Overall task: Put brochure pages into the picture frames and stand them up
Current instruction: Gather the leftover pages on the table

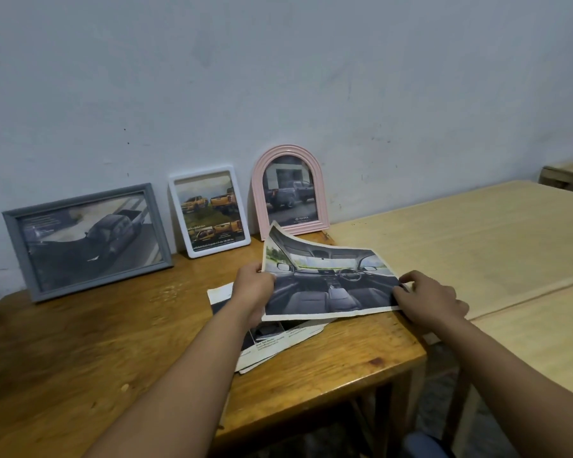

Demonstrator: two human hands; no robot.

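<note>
We hold a brochure page between both hands above the right part of the brown tabletop, raised off the surface with its far left corner curling upward. The page shows a car interior with a steering wheel and dashboard, bordered in white. Our left hand grips the page's left edge, thumb on top and fingers tucked behind the sheet. Our right hand pinches the page's right edge, fingers curled over it. Beneath the page, near the tabletop's right edge, lies a loose pile of more brochure pages, overlapping one another, their print too small for us to read. Along the far edge of the tabletop, three frames stand against the pale wall, each already holding a picture of pickup trucks. The grey frame stands at the far left in landscape, tilted back. Just to its right is the white frame in portrait, with orange trucks on its page. Right of that, near the far right corner, the pink arched frame stands upright, and the curled corner of our held page overlaps its lower edge in view. A lighter wooden table adjoins the brown one on the right.
</note>
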